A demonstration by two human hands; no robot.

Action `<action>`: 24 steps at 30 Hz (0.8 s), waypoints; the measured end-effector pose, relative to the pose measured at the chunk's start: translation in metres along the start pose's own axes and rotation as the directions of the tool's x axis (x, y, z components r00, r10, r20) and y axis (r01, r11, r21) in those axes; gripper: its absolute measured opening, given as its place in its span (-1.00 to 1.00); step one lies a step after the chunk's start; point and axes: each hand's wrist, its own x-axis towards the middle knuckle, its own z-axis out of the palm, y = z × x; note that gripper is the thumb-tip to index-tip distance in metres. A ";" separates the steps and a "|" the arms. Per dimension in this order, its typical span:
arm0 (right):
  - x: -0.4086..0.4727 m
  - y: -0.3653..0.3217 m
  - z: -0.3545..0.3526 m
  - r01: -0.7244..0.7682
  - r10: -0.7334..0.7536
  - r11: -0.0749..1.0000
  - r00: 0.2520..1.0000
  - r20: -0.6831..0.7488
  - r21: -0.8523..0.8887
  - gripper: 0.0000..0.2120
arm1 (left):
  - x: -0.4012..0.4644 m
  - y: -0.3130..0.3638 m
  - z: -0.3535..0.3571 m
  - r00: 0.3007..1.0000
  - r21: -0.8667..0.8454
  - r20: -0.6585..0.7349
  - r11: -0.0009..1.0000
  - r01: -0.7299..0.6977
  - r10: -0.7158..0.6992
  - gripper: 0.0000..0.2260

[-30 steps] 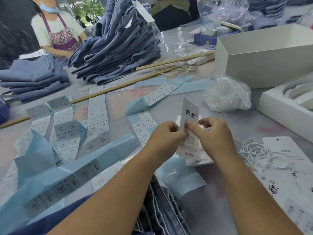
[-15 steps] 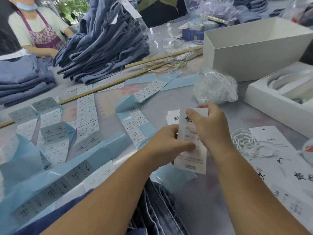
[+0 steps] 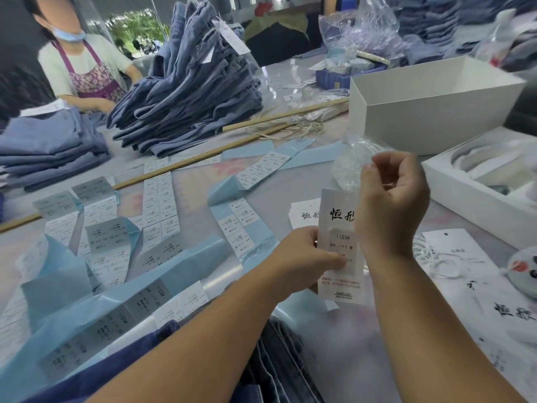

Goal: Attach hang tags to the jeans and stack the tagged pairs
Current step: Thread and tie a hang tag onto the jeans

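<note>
While the left hand (image 3: 302,258) pinches a white hang tag (image 3: 338,245) by its left edge, thumb laid across the printed face, the tag stands upright above the table (image 3: 357,353) with its long axis running near vertical and a slight lean, the bold brush characters at the top end and the small print at the bottom. Its face is turned toward the person holding it, and the sticker on it reads 1103# with an M below. Just beside the tag's upper right edge is the right hand (image 3: 390,205), raised, its fingers curled inward with thumb and forefinger drawn close; whether that grip nips a thread I cannot tell. Behind the held tag another tag (image 3: 303,215) lies flat on the table. Dark jeans (image 3: 273,370) lie folded at the near edge, under the forearms. Off to the right a loose white string (image 3: 430,257) rests beside a large white card (image 3: 476,289). Blue backing strips with size stickers (image 3: 244,225) sprawl across the left half of the table, crossed by a long wooden ruler (image 3: 180,164). Further back a tall pile of blue jeans (image 3: 186,97) leans, tags hanging from it, and a person in a floral apron (image 3: 87,74) works behind a lower stack (image 3: 49,144). An open white box (image 3: 430,109) sits at the right, with a crumpled clear bag (image 3: 351,158) in front of it
</note>
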 end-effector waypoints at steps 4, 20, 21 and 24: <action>0.020 -0.009 -0.008 -0.045 0.064 0.988 0.990 -0.126 0.146 -0.86 | -0.002 0.011 0.006 1.000 0.095 -0.005 0.995 0.015 -0.014 -0.75; 0.047 0.024 -0.053 -0.263 0.306 0.931 0.940 -0.150 0.252 -0.84 | 0.012 -0.005 0.089 0.999 0.508 -0.010 0.861 0.040 -0.041 -0.86; 0.048 0.026 -0.054 -0.263 0.308 0.930 0.939 -0.152 0.256 -0.83 | 0.013 -0.007 0.089 0.999 0.525 -0.017 0.850 0.040 -0.036 -0.85; 0.054 0.028 -0.056 -0.259 0.303 0.930 0.942 -0.142 0.262 -0.80 | 0.014 -0.012 0.091 0.999 0.553 -0.041 0.832 0.035 -0.015 -0.82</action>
